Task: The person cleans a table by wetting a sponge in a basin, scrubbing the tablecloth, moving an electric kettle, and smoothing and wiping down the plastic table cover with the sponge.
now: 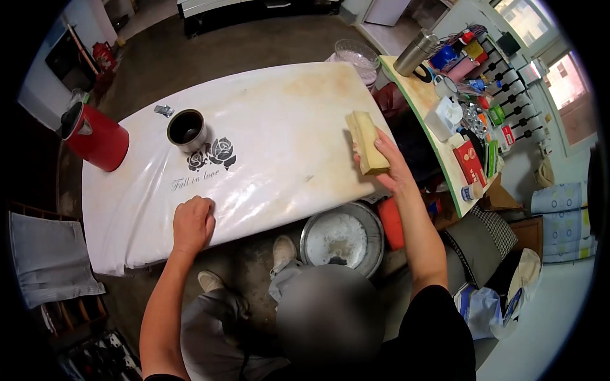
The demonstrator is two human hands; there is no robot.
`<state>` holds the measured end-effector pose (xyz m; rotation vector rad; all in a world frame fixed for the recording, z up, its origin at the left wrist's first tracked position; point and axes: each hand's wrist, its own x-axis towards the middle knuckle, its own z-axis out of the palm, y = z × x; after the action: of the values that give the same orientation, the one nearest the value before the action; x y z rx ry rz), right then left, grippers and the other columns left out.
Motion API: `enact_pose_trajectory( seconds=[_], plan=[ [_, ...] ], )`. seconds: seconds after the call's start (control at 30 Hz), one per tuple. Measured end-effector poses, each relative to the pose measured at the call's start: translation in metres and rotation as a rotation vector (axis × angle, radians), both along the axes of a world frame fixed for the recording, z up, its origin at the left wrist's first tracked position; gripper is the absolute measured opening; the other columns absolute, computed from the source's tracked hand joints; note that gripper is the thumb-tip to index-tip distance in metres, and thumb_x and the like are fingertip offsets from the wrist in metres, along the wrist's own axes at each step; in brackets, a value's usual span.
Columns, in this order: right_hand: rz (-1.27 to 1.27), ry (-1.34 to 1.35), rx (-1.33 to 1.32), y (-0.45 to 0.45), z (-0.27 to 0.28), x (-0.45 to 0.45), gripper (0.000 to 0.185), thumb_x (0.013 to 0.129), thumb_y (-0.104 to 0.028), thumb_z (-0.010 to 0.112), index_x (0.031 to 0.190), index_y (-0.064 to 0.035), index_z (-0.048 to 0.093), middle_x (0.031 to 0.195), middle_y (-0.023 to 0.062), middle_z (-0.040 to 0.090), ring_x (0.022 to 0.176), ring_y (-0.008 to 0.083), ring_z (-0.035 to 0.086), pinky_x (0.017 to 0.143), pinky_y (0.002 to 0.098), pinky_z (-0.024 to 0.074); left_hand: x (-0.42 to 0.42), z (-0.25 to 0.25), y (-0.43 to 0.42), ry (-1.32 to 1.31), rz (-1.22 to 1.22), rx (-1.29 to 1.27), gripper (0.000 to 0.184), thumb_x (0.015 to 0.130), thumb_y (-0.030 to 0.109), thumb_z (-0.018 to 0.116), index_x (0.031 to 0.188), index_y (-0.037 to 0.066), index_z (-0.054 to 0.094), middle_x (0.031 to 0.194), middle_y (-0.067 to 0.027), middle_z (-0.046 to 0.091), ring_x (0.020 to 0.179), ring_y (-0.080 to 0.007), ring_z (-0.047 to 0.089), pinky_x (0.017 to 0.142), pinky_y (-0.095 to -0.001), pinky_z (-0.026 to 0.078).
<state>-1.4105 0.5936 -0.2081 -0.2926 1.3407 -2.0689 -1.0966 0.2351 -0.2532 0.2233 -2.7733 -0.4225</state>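
Observation:
My right hand [393,162] grips a thick yellow sponge [366,140] above the right end of the table, its fingers wrapped round the block. A white plastic tablecloth [267,108] with a printed rose pattern covers the table. On the near edge of that cloth rests my left hand [192,222], fingers curled in and nothing visible in them. Beyond it, a metal pot [187,129] with dark contents stands beside the roses. A red electric kettle [98,141] is at the table's left end, and a small silvery packet [164,110] lies behind the pot.
Below the near edge, a metal basin [375,259] of foamy water sits on the floor, beside a red container [390,223]. To the right, a side table [416,95] is crowded with a steel thermos [416,54], bottles and boxes. A chair with bags stands at lower right.

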Motion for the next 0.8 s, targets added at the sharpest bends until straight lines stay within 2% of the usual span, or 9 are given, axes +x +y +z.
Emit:
enact_pose_trajectory(
  seconds=[0.07, 0.1, 0.2, 0.23, 0.37, 0.47, 0.57, 0.6, 0.8],
  plan=[
    [-0.011, 0.079, 0.216, -0.005, -0.001, -0.015, 0.057, 0.095, -0.017, 0.061, 0.146, -0.0020, 0.041, 0.126, 0.0169, 0.059, 0.107, 0.0245, 0.061, 0.086, 0.0359, 0.0538, -0.001, -0.001, 0.000, -0.004, 0.002, -0.012, 0.017, 0.074, 0.007, 0.060, 0.090, 0.010, 0.056, 0.080, -0.0088, 0.054, 0.078, -0.0300, 0.055, 0.070, -0.0417, 0.041],
    [-0.088, 0.294, 0.444, -0.004, -0.022, -0.032, 0.052, 0.092, -0.011, 0.060, 0.141, -0.0004, 0.046, 0.124, 0.0179, 0.060, 0.111, 0.0283, 0.060, 0.093, 0.0356, 0.0501, 0.000, -0.002, 0.001, -0.003, -0.002, 0.002, 0.018, 0.074, 0.006, 0.060, 0.091, 0.009, 0.056, 0.081, -0.0099, 0.054, 0.077, -0.0316, 0.054, 0.070, -0.0428, 0.041],
    [-0.256, 1.108, 0.966, -0.002, -0.034, -0.046, 0.049, 0.089, -0.011, 0.060, 0.136, 0.0006, 0.050, 0.123, 0.0199, 0.061, 0.117, 0.0356, 0.057, 0.098, 0.0398, 0.0469, -0.002, -0.002, -0.001, 0.003, -0.004, 0.026, 0.020, 0.073, 0.005, 0.059, 0.093, 0.008, 0.057, 0.081, -0.0121, 0.054, 0.075, -0.0348, 0.053, 0.069, -0.0451, 0.041],
    [-0.227, 1.160, 0.968, -0.006, -0.035, -0.047, 0.050, 0.087, -0.013, 0.063, 0.136, -0.0059, 0.051, 0.128, 0.0205, 0.058, 0.118, 0.0412, 0.054, 0.097, 0.0471, 0.0468, -0.002, -0.002, -0.001, -0.003, -0.002, 0.025, 0.020, 0.073, 0.005, 0.059, 0.093, 0.008, 0.057, 0.081, -0.0122, 0.054, 0.075, -0.0349, 0.053, 0.069, -0.0451, 0.041],
    [-0.089, 1.218, 1.393, -0.038, -0.007, 0.002, 0.054, 0.088, -0.014, 0.063, 0.140, -0.0201, 0.049, 0.138, 0.0194, 0.050, 0.119, 0.0422, 0.053, 0.091, 0.0550, 0.0489, -0.001, -0.002, 0.001, 0.006, 0.004, 0.024, 0.020, 0.073, 0.004, 0.059, 0.092, 0.008, 0.057, 0.081, -0.0123, 0.054, 0.075, -0.0352, 0.053, 0.068, -0.0452, 0.041],
    [0.000, 1.163, 1.413, -0.039, -0.007, -0.004, 0.057, 0.089, -0.015, 0.061, 0.143, -0.0104, 0.043, 0.133, 0.0234, 0.051, 0.120, 0.0448, 0.051, 0.100, 0.0471, 0.0448, -0.001, -0.003, 0.001, 0.000, 0.021, 0.001, 0.017, 0.074, 0.007, 0.061, 0.091, 0.011, 0.056, 0.081, -0.0091, 0.054, 0.078, -0.0305, 0.055, 0.071, -0.0424, 0.041],
    [-0.134, 1.247, 0.980, -0.036, -0.019, -0.004, 0.055, 0.090, -0.009, 0.057, 0.144, -0.0115, 0.044, 0.135, 0.0241, 0.050, 0.123, 0.0449, 0.048, 0.106, 0.0458, 0.0401, -0.002, -0.002, -0.001, -0.011, 0.008, 0.002, 0.017, 0.074, 0.007, 0.061, 0.090, 0.011, 0.056, 0.081, -0.0091, 0.054, 0.077, -0.0307, 0.055, 0.071, -0.0423, 0.041],
    [-0.146, 1.353, 0.895, -0.044, -0.017, 0.003, 0.057, 0.091, -0.007, 0.055, 0.145, -0.0185, 0.043, 0.138, 0.0238, 0.047, 0.122, 0.0429, 0.050, 0.104, 0.0451, 0.0433, -0.001, -0.003, 0.000, -0.007, 0.009, 0.012, 0.018, 0.074, 0.006, 0.060, 0.091, 0.010, 0.057, 0.081, -0.0101, 0.054, 0.077, -0.0323, 0.055, 0.070, -0.0433, 0.041],
    [0.180, 1.333, 0.845, -0.101, -0.011, 0.074, 0.051, 0.092, -0.011, 0.052, 0.143, -0.0133, 0.046, 0.139, 0.0256, 0.046, 0.120, 0.0406, 0.052, 0.100, 0.0460, 0.0455, -0.002, -0.001, 0.001, -0.017, 0.006, 0.030, 0.020, 0.073, 0.004, 0.059, 0.093, 0.008, 0.057, 0.082, -0.0123, 0.055, 0.076, -0.0353, 0.053, 0.069, -0.0449, 0.041]
  ],
)
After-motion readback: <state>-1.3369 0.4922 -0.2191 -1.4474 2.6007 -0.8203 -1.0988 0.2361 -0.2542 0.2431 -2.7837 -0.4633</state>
